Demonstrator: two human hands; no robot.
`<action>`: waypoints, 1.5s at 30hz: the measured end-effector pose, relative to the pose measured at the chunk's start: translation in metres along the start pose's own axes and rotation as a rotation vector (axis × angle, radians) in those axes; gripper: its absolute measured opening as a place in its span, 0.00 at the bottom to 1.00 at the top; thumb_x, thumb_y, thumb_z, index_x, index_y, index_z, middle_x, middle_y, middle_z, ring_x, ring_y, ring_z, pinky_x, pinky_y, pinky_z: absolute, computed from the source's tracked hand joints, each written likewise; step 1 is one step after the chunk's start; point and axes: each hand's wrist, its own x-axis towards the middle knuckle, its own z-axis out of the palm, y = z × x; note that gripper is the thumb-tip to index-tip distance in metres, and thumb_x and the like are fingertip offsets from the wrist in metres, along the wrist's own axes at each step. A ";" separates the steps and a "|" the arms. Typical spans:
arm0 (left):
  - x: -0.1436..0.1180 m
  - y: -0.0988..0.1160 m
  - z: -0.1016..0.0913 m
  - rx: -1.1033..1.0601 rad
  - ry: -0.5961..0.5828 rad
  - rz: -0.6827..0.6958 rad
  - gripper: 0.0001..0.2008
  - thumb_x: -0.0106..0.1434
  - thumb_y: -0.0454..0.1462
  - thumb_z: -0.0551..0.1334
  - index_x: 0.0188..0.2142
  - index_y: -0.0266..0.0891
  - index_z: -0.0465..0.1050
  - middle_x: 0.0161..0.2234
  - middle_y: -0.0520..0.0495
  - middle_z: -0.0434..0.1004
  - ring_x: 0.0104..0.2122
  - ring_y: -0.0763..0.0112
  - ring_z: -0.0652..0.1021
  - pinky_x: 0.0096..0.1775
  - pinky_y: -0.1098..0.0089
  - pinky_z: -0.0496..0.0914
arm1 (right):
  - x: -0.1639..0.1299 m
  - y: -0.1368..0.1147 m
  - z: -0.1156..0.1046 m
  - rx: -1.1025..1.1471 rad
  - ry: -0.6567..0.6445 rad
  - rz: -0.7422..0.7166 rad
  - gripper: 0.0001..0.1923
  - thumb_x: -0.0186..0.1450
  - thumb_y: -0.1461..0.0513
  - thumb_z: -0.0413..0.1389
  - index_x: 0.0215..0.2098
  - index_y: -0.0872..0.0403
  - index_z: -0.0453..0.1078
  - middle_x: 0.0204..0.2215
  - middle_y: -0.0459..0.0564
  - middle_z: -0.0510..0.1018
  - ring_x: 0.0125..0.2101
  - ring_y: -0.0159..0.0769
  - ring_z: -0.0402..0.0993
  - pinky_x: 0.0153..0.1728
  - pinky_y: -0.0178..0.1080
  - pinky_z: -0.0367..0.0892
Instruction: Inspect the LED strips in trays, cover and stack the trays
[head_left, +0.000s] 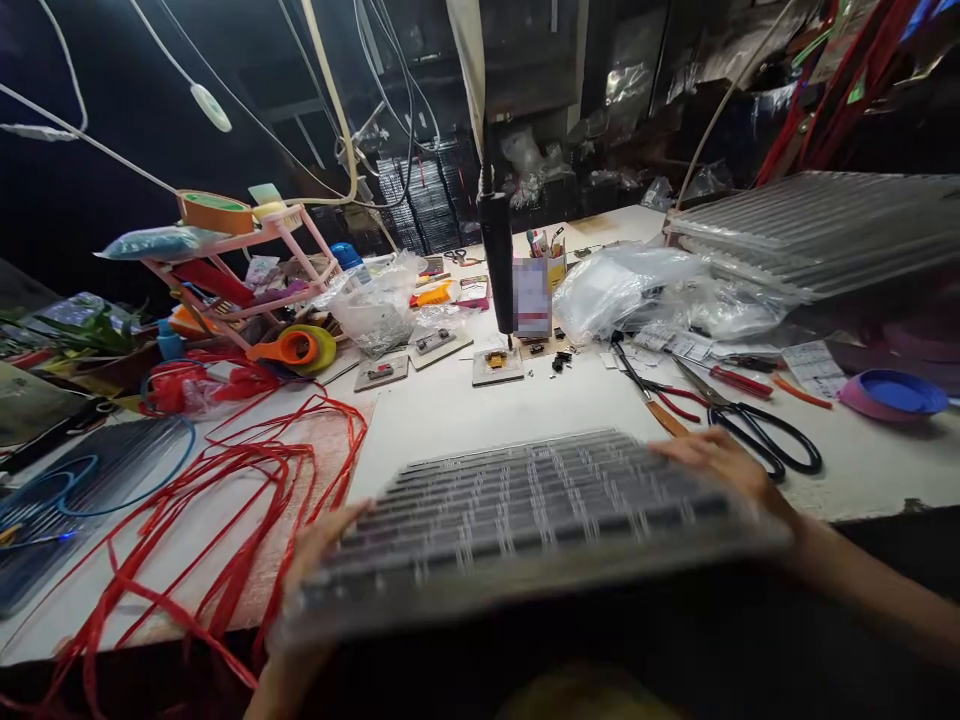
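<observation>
A wide clear plastic tray (525, 520) with many rows of small pockets is held level over the near edge of the white table (465, 410). My left hand (315, 555) grips its left end, fingers over the top. My right hand (720, 460) grips its right end from above. The tray is blurred.
Loose red strings (247, 480) lie at the left. Black scissors (757, 425), red-handled pliers (675, 395) and a purple dish (892, 393) sit at the right. A hanging black driver (497, 250) stands above small jig plates (496, 365). Stacked trays (817, 230) lie far right, a pink rack (247, 270) far left.
</observation>
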 end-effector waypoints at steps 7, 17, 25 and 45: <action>0.071 0.018 0.006 -0.006 0.116 -0.185 0.29 0.65 0.55 0.42 0.19 0.39 0.65 0.15 0.51 0.61 0.19 0.71 0.65 0.23 0.70 0.60 | 0.067 -0.015 0.011 0.020 -0.074 0.545 0.27 0.70 0.47 0.36 0.28 0.52 0.67 0.18 0.50 0.71 0.19 0.36 0.67 0.23 0.38 0.57; 0.053 0.019 0.056 0.099 -0.293 -0.170 0.25 0.67 0.46 0.48 0.57 0.36 0.65 0.34 0.42 0.78 0.34 0.61 0.77 0.36 0.67 0.67 | 0.037 0.008 0.058 -0.091 -0.317 0.737 0.26 0.69 0.52 0.39 0.50 0.60 0.69 0.31 0.59 0.80 0.33 0.48 0.76 0.30 0.42 0.65; 0.036 0.028 0.049 0.371 -0.388 -0.074 0.26 0.70 0.42 0.40 0.63 0.35 0.56 0.35 0.40 0.73 0.35 0.57 0.75 0.37 0.59 0.68 | 0.045 0.002 0.065 -0.298 -0.397 0.643 0.26 0.70 0.56 0.35 0.57 0.60 0.64 0.28 0.57 0.79 0.29 0.45 0.75 0.32 0.43 0.66; 0.041 0.047 0.067 0.314 -0.441 0.430 0.31 0.68 0.50 0.43 0.66 0.39 0.44 0.68 0.43 0.40 0.66 0.58 0.46 0.62 0.53 0.45 | 0.060 -0.060 0.069 -0.091 -0.567 -0.158 0.36 0.65 0.50 0.51 0.65 0.63 0.52 0.64 0.69 0.49 0.64 0.62 0.39 0.58 0.64 0.43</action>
